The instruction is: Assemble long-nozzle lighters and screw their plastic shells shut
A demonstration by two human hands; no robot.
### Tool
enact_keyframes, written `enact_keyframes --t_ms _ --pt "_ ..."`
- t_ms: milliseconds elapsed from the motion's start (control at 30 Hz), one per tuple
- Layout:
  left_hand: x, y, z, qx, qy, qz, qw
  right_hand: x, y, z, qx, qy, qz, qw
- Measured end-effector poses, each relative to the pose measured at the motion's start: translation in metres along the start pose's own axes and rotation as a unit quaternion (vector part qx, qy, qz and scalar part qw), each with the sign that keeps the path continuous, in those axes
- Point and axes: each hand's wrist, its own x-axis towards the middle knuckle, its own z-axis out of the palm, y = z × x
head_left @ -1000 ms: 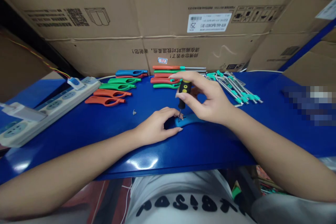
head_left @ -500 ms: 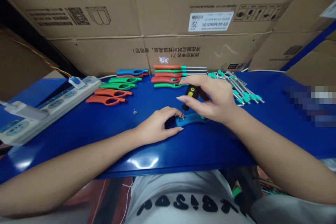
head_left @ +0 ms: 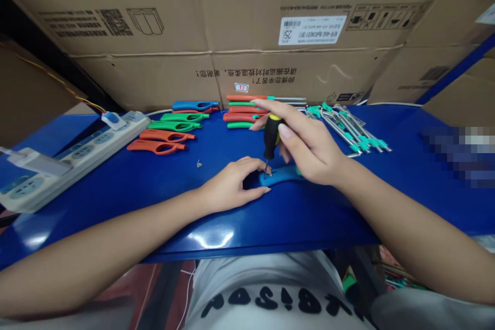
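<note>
A blue long-nosed lighter [head_left: 284,176] lies flat on the blue table, its front part hidden behind my right hand. My left hand [head_left: 229,184] rests on the table with thumb and index finger closed around the lighter's left end. In my right hand [head_left: 315,150] is a black-and-yellow screwdriver [head_left: 271,139], gripped by the handle between thumb and fingers. The screwdriver stands nearly upright, and its tip meets the lighter beside my left index finger. A few small screws [head_left: 199,164] lie on the table to the left, beyond my left hand.
Orange, green and blue lighter shells [head_left: 164,136] lie at the back left. Lighters with metal tubes [head_left: 247,111] are stacked at the back middle. Loose metal tubes with green ends [head_left: 353,131] lie to the right. A power strip [head_left: 77,157] runs along the left; cardboard [head_left: 240,20] stands behind.
The screwdriver has gone from leaning right to nearly upright, and my right hand's fingers have turned around its handle. My left hand and the lighter stay in place.
</note>
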Motion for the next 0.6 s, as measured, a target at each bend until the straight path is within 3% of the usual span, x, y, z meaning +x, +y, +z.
enact_keyframes --t_ms 100,200,267,467,600 --pt "0.0 -0.0003 0.0001 0.002 -0.003 -0.001 1.0 0.0011 -0.002 0.0003 0.026 -0.005 0.01 1.0" --pt "0.0 -0.0006 0.0003 0.006 -0.001 0.002 1.0 0.0011 -0.0012 -0.0007 -0.069 0.061 -0.053 0.994" --pt "0.0001 -0.0006 0.0003 0.006 0.001 0.003 1.0 0.0008 -0.0013 -0.0006 -0.099 0.072 -0.084 0.989" --pt "-0.0001 -0.0017 0.0008 0.005 0.0 0.001 1.0 0.0013 -0.0038 0.0074 0.067 -0.017 0.024 0.997" --pt "-0.0008 -0.0032 0.0019 0.014 0.005 0.006 1.0 0.0003 -0.0009 0.0078 -0.042 0.064 -0.045 0.996"
